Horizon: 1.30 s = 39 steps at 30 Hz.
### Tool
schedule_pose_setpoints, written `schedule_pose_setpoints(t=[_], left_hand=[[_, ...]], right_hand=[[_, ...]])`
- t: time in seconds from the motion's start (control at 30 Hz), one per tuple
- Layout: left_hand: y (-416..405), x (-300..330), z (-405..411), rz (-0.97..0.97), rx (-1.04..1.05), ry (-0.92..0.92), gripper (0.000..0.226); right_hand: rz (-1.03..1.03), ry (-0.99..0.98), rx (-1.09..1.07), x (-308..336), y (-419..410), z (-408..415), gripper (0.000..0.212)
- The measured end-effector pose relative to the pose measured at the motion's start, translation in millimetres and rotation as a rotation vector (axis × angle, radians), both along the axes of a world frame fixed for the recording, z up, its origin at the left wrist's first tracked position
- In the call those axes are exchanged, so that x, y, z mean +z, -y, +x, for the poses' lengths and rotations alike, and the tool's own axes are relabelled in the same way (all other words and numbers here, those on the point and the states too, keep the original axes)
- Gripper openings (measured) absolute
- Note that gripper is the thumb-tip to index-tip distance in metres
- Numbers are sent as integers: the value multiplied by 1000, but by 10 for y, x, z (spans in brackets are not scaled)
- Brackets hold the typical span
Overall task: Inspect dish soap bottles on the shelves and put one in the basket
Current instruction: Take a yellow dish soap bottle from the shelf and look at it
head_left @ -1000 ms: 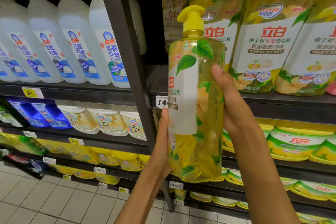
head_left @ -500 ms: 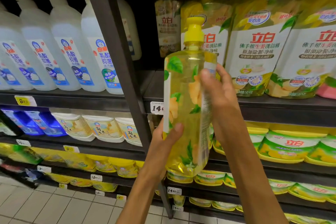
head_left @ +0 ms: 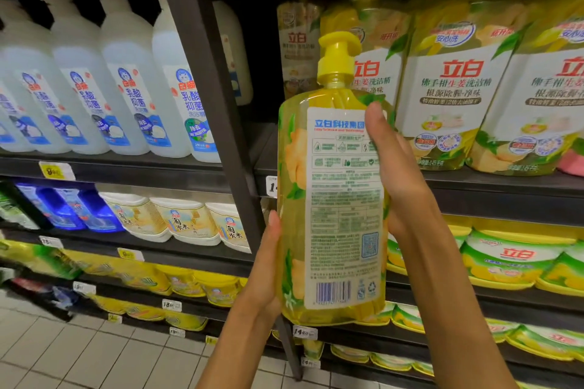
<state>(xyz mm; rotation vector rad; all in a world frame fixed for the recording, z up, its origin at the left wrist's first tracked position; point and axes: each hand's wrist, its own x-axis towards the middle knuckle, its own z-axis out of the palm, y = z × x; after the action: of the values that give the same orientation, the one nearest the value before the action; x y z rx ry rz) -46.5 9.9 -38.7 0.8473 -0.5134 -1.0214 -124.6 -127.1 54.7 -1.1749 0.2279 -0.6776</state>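
Note:
I hold a tall yellow dish soap bottle [head_left: 331,208] with a yellow pump top upright in front of the shelves. Its white back label with small print and a barcode faces me. My left hand [head_left: 265,275] cradles the bottle's lower left side, thumb along its edge. My right hand [head_left: 395,174] grips the right side, thumb laid over the label's upper right corner. No basket is in view.
A dark shelf upright [head_left: 215,123] stands just behind the bottle. Large yellow soap bottles [head_left: 455,85] fill the upper right shelf, clear bottles with blue labels [head_left: 126,85] the upper left. Lower shelves hold yellow and green refill packs [head_left: 512,259]. Tiled floor [head_left: 63,357] lies at the bottom left.
The bottle has been turned between my hands, from front label through its side to the back label facing me. My right thumb has come round onto the label.

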Motion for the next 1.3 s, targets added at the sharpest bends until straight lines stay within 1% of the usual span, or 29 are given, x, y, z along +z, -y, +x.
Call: schedule_pose_setpoints(t=[0.03,0.13,0.17,0.2,0.23,0.27,0.3,0.33,0.37,0.4,0.43,0.47,0.5,0.53,0.57,0.6,0.67,0.73,0.77,0.8,0.9,1.0,1.03,1.13,1.17,1.2,1.23,1.27,1.3], left_hand=[[7,14,13,-32,-38,-47,67],[55,118,-31,-101,-70,-168,79],[17,164,-17,-179,-43,-91,74],[-26,169,-34,-293,-33,-62,65],[-43,87,-9,-418,-101,-129,57],[-80,56,-12,-440,-162,-201,53],[-117,80,-77,-386,-140,-249,53],[-104,101,-118,-276,-17,-183,53],[-16,120,-107,-102,91,-27,53],[23,54,-114,70,83,-17,51],[23,-35,-93,124,122,-26,53],[36,-22,-80,176,236,-17,52],[36,28,-73,147,322,18,49],[63,64,-78,81,349,73,52],[81,56,-68,24,317,101,58],[95,80,-60,-23,234,114,60],[85,136,-44,-55,141,104,52],[73,180,-61,-63,102,116,49],[72,175,-84,-44,94,137,50],[64,154,-102,-15,99,157,53],[30,119,-117,56,113,220,66],[-40,76,-72,112,162,219,74],[-62,65,-42,116,158,195,73],[-115,80,-1,121,77,125,52],[-126,107,-8,118,50,112,47],[-140,123,-11,113,35,87,49],[-153,124,-13,109,28,66,54],[-173,117,-10,107,30,64,57],[-186,118,-9,109,46,82,55]], right_hand=[[-17,2,0,-9,-9,-6,71],[-51,26,38,13,-58,-30,80],[-55,34,59,14,-59,-28,80],[-49,37,76,18,-68,-24,79],[-40,39,88,15,-62,-16,76],[-22,43,93,18,-58,-12,71],[-11,47,94,10,-46,-7,62],[3,56,98,15,-41,-7,53],[16,73,105,18,-33,-2,45],[36,94,115,36,-32,1,42],[38,114,121,43,-23,6,41],[30,115,111,73,-29,2,45],[4,96,71,99,-35,-1,54],[-34,68,10,116,-43,-11,66],[-83,42,-56,109,-45,-30,75],[-123,36,-103,85,-54,-59,79],[-201,65,-116,23,-108,-123,85],[-290,32,-89,-2,-199,-128,111],[-314,9,-78,-19,-229,-104,120],[-306,-2,-74,-24,-245,-79,118],[-173,49,-67,-50,-239,-37,86],[-52,128,-31,-154,-188,-34,65],[12,157,-4,-196,-179,-25,62],[245,199,38,-256,-197,5,81],[257,220,52,-262,-200,9,78],[230,243,78,-254,-212,7,65],[194,255,102,-248,-221,9,46],[185,251,114,-226,-232,17,32],[203,228,119,-204,-223,24,30]])
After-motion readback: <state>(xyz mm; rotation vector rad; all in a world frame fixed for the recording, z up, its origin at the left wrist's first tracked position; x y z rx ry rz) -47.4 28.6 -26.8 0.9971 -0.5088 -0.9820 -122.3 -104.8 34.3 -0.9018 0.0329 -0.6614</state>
